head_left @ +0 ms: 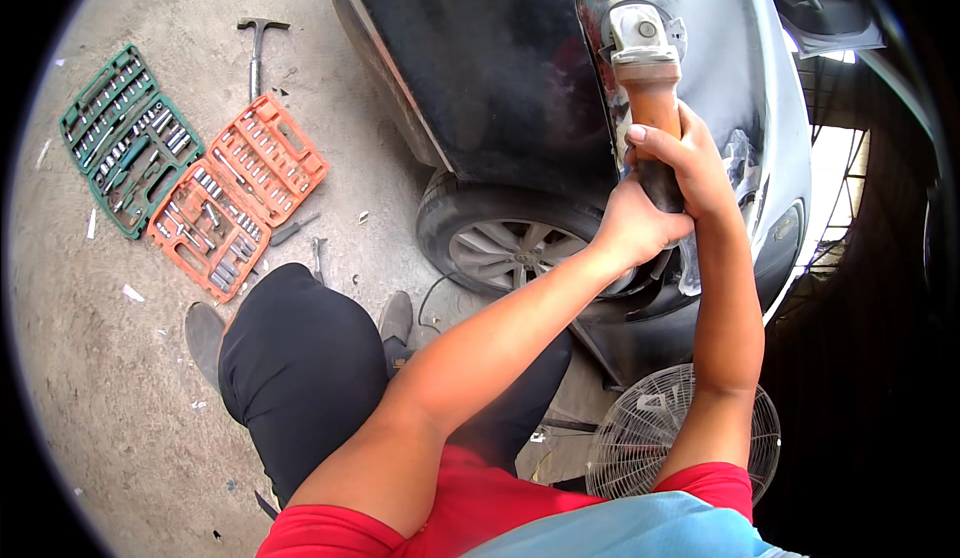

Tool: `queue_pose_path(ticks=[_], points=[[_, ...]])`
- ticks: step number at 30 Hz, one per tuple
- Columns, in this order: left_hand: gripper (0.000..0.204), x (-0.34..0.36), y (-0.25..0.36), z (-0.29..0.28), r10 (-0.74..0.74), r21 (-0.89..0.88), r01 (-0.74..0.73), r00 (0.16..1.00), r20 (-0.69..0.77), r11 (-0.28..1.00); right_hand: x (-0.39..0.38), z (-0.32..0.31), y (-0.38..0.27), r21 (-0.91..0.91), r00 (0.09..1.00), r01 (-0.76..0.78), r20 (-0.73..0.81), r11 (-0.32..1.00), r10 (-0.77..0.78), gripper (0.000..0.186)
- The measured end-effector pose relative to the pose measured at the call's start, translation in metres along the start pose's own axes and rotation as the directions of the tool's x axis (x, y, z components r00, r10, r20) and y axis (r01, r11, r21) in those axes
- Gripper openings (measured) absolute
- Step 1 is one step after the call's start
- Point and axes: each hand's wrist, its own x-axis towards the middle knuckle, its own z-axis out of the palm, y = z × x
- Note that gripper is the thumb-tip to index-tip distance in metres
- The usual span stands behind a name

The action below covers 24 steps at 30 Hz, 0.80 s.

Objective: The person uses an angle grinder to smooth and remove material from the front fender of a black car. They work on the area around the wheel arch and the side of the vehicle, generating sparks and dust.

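Both my hands grip an angle grinder [655, 103] with an orange body and a grey metal head. My left hand [638, 223] is wrapped round its dark rear end. Further up, my right hand [700, 163] closes round the body, its thumb lying across the housing. The grinder's head is over a scuffed, patchy strip of the black car's [500, 68] bodywork, beside a panel gap. Its disc is mostly hidden under the head; I cannot tell whether it touches the panel. Just below my hands, torn clear plastic [690, 266] hangs by the wheel arch.
A car wheel [520, 248] stands left of my hands. A wire-cage fan [640, 428] is by my right arm. On the concrete floor at left lie an open green socket case [130, 148], an open orange socket case [235, 198], a hammer [256, 58] and loose hand tools [293, 229].
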Motion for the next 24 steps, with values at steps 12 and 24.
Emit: queue_pose_path(ticks=[12, 24], points=[[0.050, 0.023, 0.036, 0.003, 0.048, 0.102, -0.051, 0.998, 0.033, 0.993, 0.014, -0.003, -0.040, -0.082, 0.995, 0.001, -0.097, 0.997, -0.009, 0.059], [0.072, 0.011, 0.014, 0.016, 0.021, 0.009, -0.020, 1.000, -0.008, 1.000, 0.001, -0.010, -0.030, -0.186, 0.993, -0.081, -0.105, 0.979, 0.062, 0.066]])
